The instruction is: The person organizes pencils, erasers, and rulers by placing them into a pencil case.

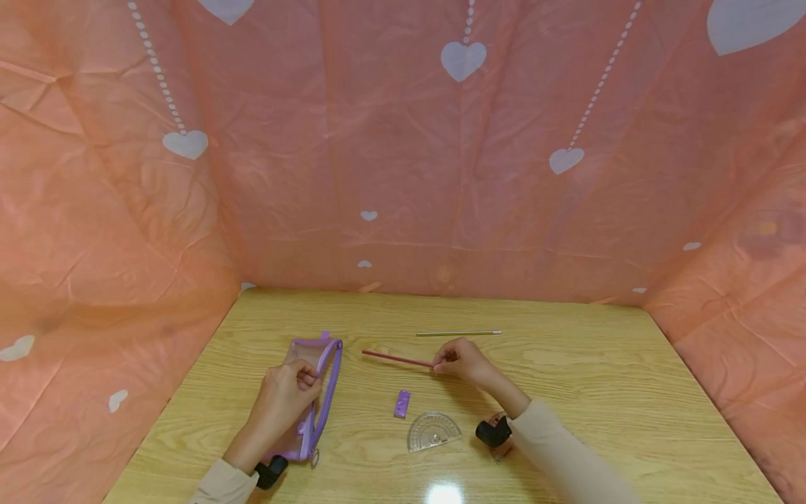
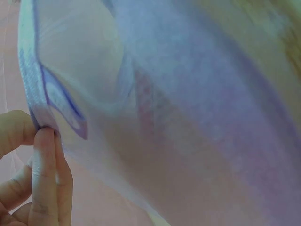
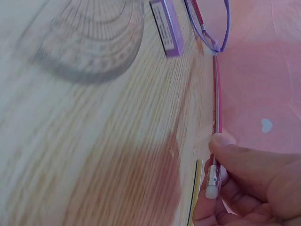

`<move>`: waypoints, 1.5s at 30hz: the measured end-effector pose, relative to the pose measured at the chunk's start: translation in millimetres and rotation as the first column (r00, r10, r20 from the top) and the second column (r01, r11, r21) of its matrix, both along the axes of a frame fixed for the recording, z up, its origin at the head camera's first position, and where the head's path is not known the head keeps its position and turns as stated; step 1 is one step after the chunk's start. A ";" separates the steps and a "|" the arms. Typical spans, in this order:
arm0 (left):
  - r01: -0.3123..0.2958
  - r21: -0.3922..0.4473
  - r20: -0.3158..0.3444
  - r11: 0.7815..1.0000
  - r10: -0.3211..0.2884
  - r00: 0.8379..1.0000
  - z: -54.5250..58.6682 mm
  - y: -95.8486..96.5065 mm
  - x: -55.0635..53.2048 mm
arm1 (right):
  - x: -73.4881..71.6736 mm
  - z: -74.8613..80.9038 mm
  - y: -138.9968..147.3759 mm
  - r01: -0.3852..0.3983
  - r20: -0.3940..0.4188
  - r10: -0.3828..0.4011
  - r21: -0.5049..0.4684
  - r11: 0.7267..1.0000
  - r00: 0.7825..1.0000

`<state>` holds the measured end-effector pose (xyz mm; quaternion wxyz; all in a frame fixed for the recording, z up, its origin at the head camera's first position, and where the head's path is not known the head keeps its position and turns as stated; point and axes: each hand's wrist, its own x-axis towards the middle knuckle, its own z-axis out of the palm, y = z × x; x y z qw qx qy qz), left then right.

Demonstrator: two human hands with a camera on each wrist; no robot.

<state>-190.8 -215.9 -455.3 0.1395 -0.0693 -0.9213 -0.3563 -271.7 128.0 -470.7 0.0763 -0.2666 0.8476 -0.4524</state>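
At the left of the head view lies a purple-edged, see-through pencil case [image 1: 331,385], its zip side spread apart. My left hand [image 1: 283,395] pinches the case's rim between thumb and fingers; the left wrist view shows this grip on the purple edging [image 2: 43,110]. With thumb and fingers, my right hand [image 1: 464,360] holds a red pencil [image 1: 397,359] near its white eraser end [image 3: 212,190]. The pencil's far end points left toward the case, and in the head view a gap separates them. Inside the case, the right wrist view shows another red pencil-like stick [image 3: 198,13].
A yellow-and-dark pencil [image 1: 458,334] lies behind the right hand. In front are a purple eraser-like block [image 1: 401,404] and a clear protractor [image 1: 434,432]. A brownish object [image 1: 500,449] sits partly hidden under the right wrist. Orange cloth [image 1: 403,175] surrounds the wooden table [image 1: 592,392].
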 end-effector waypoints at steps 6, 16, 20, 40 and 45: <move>-0.005 0.000 0.003 1.000 0.005 1.000 -0.6 0.0 0.5 | 0.9 -1.7 -8.1 -0.017 0.012 0.017 -0.007 1.000 1.000; 0.000 -0.002 -0.002 1.000 0.000 1.000 -3.9 0.4 0.9 | 3.5 0.5 -23.5 -0.021 0.040 0.022 -0.017 1.000 0.999; 0.001 0.003 0.004 1.000 -0.001 1.000 -4.9 0.1 0.9 | 3.2 -0.8 -29.3 -0.022 0.047 0.023 -0.018 1.000 0.999; 0.011 -0.012 -0.020 1.000 -0.011 1.000 -2.8 0.7 -1.8 | 1.7 2.1 -52.5 -0.056 0.043 0.058 -0.039 0.998 0.997; 0.009 -0.008 0.000 1.000 -0.009 1.000 -2.7 1.6 -1.6 | 2.4 1.9 -59.4 -0.047 0.051 0.050 -0.047 0.998 0.997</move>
